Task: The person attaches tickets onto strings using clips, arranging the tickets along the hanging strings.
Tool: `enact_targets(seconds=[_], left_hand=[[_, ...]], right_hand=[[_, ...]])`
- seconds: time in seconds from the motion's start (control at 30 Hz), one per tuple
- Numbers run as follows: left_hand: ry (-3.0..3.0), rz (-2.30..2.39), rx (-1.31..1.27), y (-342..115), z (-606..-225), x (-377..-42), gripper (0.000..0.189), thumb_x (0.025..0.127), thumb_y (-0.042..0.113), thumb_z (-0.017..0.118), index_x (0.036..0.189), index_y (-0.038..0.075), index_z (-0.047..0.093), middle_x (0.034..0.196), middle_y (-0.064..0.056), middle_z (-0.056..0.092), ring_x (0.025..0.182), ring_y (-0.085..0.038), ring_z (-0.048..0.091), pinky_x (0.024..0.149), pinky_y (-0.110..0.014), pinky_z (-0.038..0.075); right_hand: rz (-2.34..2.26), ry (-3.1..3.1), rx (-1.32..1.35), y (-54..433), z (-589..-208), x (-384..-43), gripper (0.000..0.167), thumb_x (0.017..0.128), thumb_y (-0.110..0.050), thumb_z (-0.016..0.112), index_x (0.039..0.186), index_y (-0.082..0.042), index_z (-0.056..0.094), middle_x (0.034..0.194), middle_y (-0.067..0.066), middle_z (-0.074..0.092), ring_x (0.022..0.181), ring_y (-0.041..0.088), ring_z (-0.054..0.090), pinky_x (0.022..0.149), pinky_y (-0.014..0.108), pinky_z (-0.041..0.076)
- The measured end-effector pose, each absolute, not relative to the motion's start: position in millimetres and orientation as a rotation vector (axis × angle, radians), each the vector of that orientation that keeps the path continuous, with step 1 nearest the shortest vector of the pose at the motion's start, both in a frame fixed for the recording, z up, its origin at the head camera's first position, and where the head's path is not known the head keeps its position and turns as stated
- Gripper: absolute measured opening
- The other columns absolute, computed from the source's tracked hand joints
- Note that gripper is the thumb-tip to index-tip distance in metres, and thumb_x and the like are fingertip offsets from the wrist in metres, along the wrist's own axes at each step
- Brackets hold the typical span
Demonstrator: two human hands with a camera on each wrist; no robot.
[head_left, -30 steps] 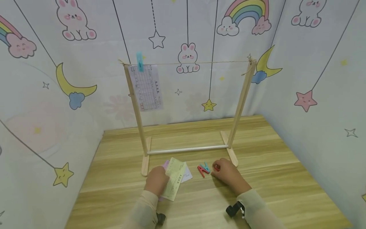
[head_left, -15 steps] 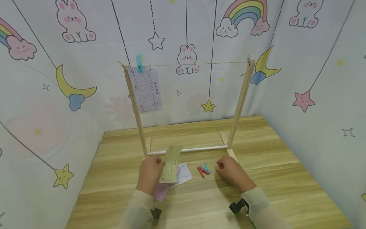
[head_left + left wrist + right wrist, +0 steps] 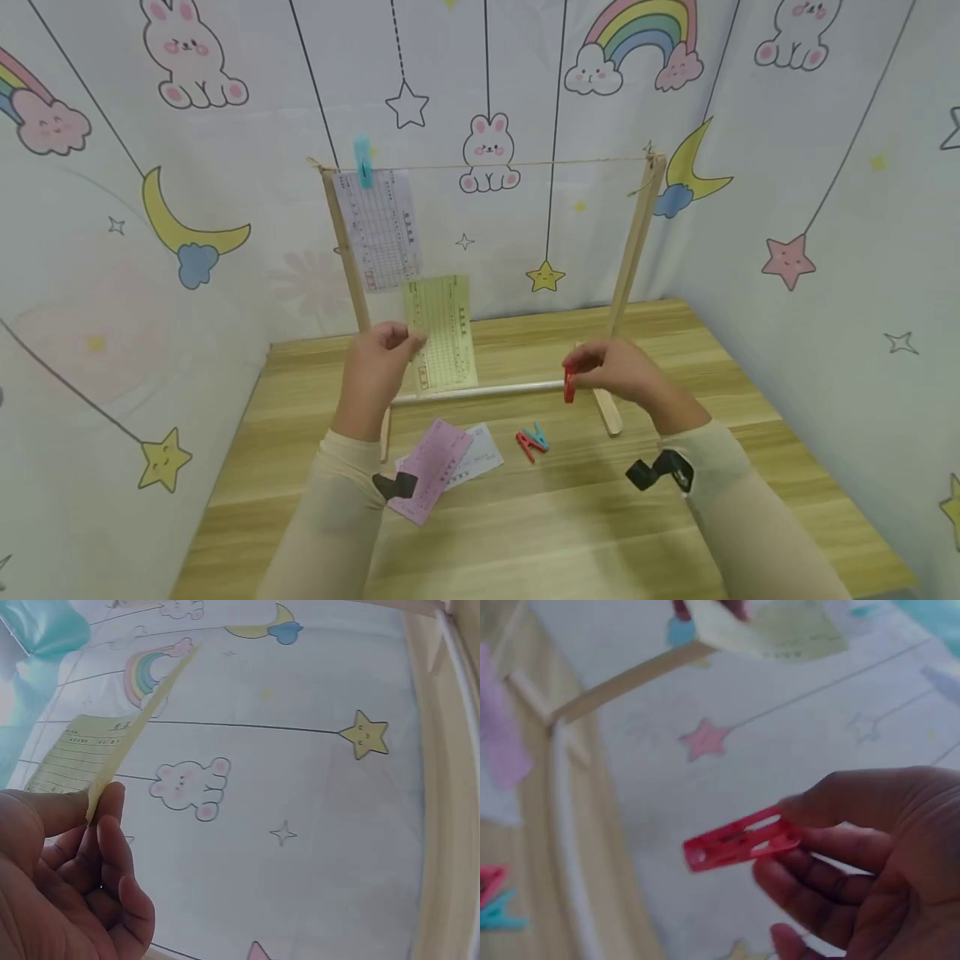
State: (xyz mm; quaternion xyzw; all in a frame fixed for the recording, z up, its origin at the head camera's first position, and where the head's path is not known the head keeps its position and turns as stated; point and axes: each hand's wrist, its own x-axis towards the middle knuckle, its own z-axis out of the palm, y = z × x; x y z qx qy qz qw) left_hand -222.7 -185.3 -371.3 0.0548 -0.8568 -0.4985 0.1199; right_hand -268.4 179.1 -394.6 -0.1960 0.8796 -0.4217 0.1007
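Note:
My left hand (image 3: 377, 367) pinches the left edge of a yellow printed slip (image 3: 442, 333), held upright in the air below the string (image 3: 510, 165). In the left wrist view the slip (image 3: 82, 754) is caught between thumb and forefinger. My right hand (image 3: 618, 371) holds a red clothespin (image 3: 569, 383) by its end; the right wrist view shows that clothespin (image 3: 739, 840) between thumb and fingers, its other end pointing away. A pale lilac printed slip (image 3: 381, 233) hangs from the string's left end under a blue clothespin (image 3: 363, 162).
A pink slip (image 3: 431, 471) overlaps a white slip (image 3: 480, 454) on the wooden table (image 3: 525, 533). Right of them lie a red clothespin (image 3: 525, 446) and a blue clothespin (image 3: 538, 433). Wooden posts (image 3: 637, 242) carry the string, joined low down by a white rod (image 3: 517, 389).
My left hand has lifted the yellow slip off the pink and white slips and raised it towards the string. My right hand has risen from the table with the red clothespin.

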Motion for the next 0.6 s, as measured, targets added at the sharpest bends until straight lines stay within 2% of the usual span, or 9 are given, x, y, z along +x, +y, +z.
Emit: enact_targets(seconds=[0.1,0.27,0.47,0.6], left_hand=[[-2.417,-1.512,0.103,-186.4,-345.9,-229.8,0.027,0.098,0.032,0.075,0.105,0.005,0.076,0.1,-0.009,0.075,0.093,-0.022,0.063,0.081,-0.037,0.05],[-2.329,-1.582,0.06,-186.8,-308.1,-241.7,0.029,0.097,0.031,0.075,0.106,0.004,0.076,0.099,-0.007,0.074,0.093,-0.018,0.063,0.08,-0.031,0.05],[-2.293,-1.658,0.034,-185.8,-278.8,-255.8,0.031,0.097,0.033,0.075,0.11,0.004,0.076,0.097,-0.002,0.071,0.087,-0.015,0.059,0.075,-0.031,0.05],[-2.261,-1.773,0.029,-182.6,-269.9,-263.3,0.028,0.098,0.028,0.075,0.112,0.004,0.075,0.099,-0.002,0.072,0.086,-0.016,0.061,0.075,-0.031,0.053]], right_hand=[[-1.449,2.553,-0.637,171.7,-348.5,-273.6,0.03,0.091,-0.012,0.08,0.117,0.0,0.074,0.102,0.007,0.075,0.092,0.018,0.068,0.084,0.03,0.055],[-1.765,2.511,-0.814,148.6,-265.7,-275.9,0.024,0.091,-0.011,0.081,0.112,-0.001,0.076,0.099,0.009,0.074,0.086,0.022,0.066,0.08,0.027,0.056],[-1.898,2.515,-0.991,112.8,-189.4,-289.6,0.023,0.093,-0.01,0.08,0.115,-0.004,0.077,0.111,0.011,0.074,0.102,0.026,0.067,0.097,0.029,0.054],[-1.886,2.558,-0.998,83.8,-156.1,-304.9,0.021,0.093,-0.01,0.079,0.113,-0.006,0.078,0.111,0.009,0.075,0.104,0.025,0.068,0.099,0.03,0.053]])
